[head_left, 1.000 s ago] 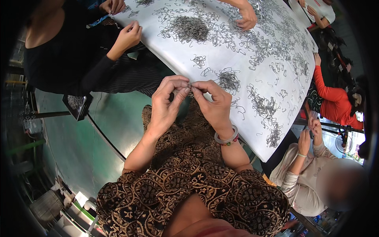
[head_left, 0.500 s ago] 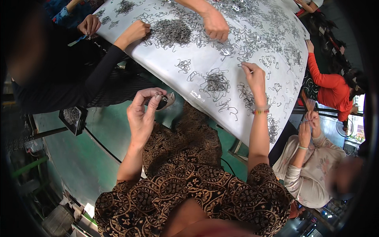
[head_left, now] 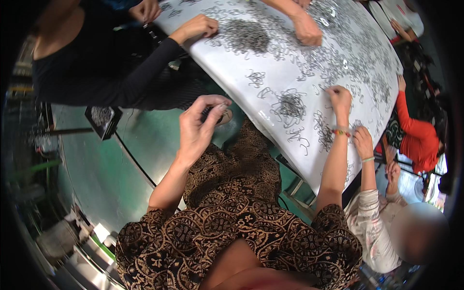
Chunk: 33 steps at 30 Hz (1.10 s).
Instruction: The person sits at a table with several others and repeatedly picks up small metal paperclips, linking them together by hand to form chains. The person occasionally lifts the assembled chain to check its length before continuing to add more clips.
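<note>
My left hand (head_left: 200, 125) is raised off the table's near left edge, thumb and fingers pressed together. Whatever lies in that pinch is too small and dark to make out. Over the white tabletop (head_left: 232, 72), my right hand (head_left: 340, 100) has its thumb and fingertips closed just above scattered bent wire hooks; what it grips is hidden. A loose pile of wire hooks (head_left: 292, 105) lies left of my right hand. Beside my right forearm runs a strip of more hooks (head_left: 323, 130).
A larger heap of hooks (head_left: 246, 36) lies farther off. Co-workers' hands reach over the table: one from the left (head_left: 200, 25), one at the far side (head_left: 309, 33), one near my right forearm (head_left: 362, 140). A black tray (head_left: 107, 132) of small parts stands at left.
The view has shifted, so the table sits farther right. The co-worker on my right has brought a hand to the table edge. Both my hands stay pinched.
</note>
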Motion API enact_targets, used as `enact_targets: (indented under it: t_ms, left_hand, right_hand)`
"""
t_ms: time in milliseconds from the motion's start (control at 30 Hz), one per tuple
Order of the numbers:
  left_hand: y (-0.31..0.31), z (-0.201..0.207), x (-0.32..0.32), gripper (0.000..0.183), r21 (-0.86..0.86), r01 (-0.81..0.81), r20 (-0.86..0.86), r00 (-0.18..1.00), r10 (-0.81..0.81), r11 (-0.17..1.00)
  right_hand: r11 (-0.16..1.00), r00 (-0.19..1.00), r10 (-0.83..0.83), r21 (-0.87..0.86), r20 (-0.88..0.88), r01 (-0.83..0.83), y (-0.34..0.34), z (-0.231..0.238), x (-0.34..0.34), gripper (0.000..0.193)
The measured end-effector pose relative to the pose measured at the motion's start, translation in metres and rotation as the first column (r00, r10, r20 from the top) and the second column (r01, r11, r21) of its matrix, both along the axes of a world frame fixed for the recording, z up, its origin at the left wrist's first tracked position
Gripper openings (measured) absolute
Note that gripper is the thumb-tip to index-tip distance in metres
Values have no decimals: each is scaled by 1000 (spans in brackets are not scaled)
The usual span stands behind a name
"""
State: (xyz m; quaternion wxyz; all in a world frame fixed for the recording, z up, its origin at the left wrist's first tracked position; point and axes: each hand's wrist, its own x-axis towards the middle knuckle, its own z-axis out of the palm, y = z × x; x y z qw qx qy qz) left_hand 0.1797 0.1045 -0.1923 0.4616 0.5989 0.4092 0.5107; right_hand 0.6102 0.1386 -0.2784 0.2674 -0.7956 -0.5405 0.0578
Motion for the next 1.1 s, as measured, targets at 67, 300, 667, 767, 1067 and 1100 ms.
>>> enact_targets:
  t_ms: [67,300,667,767,1067,1100]
  left_hand:
    - [-2,-2,-2,10,-15,-11,-41,999,10,1000]
    - [-1,-11,5,12,-95,26,-69,997,-33,995]
    - [-4,-17,-2,14,-30,128,-219,967,-131,991]
    - [-4,-22,-3,20,55,100,-85,992,-95,993]
    - [166,-63,-4,20,349,58,-537,830,149,935]
    - [188,-73,-2,19,372,160,-634,764,124,914]
  right_hand:
    - [983,966,-45,164,-253,88,-7,13,-22,19]
    - [882,578,469,386,-668,-269,-65,77,-204,5]
    - [820,636,561,462,-530,-338,-59,85,-267,6]
    - [810,613,574,489,-543,-325,-63,83,-272,6]
    - [803,524,592,503,-612,-320,-65,91,-276,10]
    - [799,530,598,505,-602,-327,-65,91,-276,10]
